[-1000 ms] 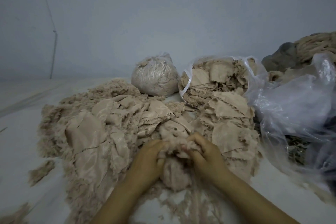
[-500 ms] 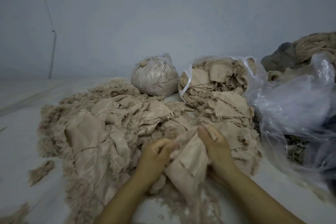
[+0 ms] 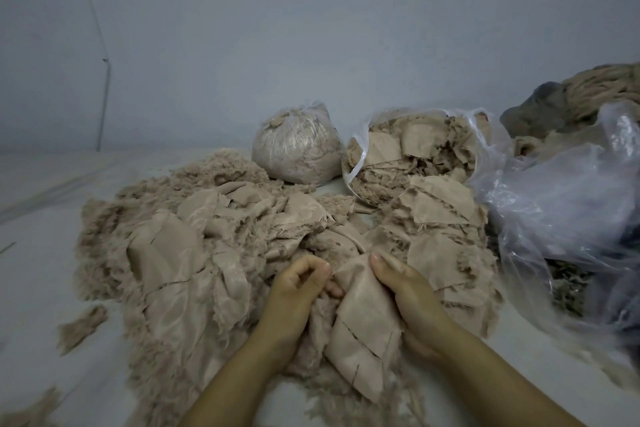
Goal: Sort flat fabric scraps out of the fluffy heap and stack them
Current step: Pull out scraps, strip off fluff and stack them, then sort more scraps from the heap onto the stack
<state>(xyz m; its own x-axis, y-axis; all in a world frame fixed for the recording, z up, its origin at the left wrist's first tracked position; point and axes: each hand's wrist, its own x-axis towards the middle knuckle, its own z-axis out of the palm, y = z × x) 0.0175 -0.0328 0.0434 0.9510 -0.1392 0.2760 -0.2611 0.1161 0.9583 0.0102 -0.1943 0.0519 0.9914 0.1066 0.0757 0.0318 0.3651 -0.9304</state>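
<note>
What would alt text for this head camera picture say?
Two bare hands work at a beige heap: the right hand holds a flat fabric scrap, the left hand curls in fluff. Behind sit a tied bag and an open bag of scraps.

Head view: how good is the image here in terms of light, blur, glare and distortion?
Head view: dim, flat, bluish light without hard shadows; soft throughout, with smeared fluff at the left of the fluffy heap; mild glare on the clear plastic bag; wide-angle bending shows at the wall's left; both hands are readable.
</note>
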